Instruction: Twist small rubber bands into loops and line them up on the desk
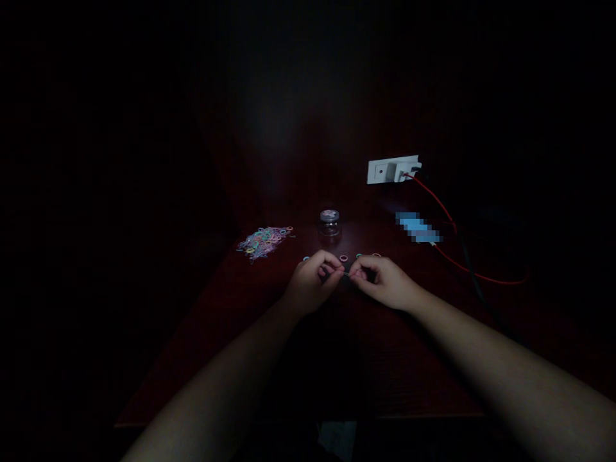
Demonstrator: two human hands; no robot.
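Observation:
My left hand (315, 280) and my right hand (385, 280) meet over the middle of a dark red table. Both are closed in a pinch, thumb against finger. A thin, pale elastic hair band (346, 274) spans the small gap between the fingertips, gripped at each end. Just beyond the hands lie several small ring-shaped hair bands, among them a pink hair band (343, 258) and a reddish hair band (376, 255). The fingers partly hide some of these. Farther left is a loose pile of multicoloured hair bands (264, 242).
A small clear jar (330, 224) with a patterned lid stands behind my hands. To the right, a phone-like device with a blurred bright screen (418, 228) connects to a red cable (466, 266). The wall socket (392, 170) holds a white plug. Surroundings are very dark.

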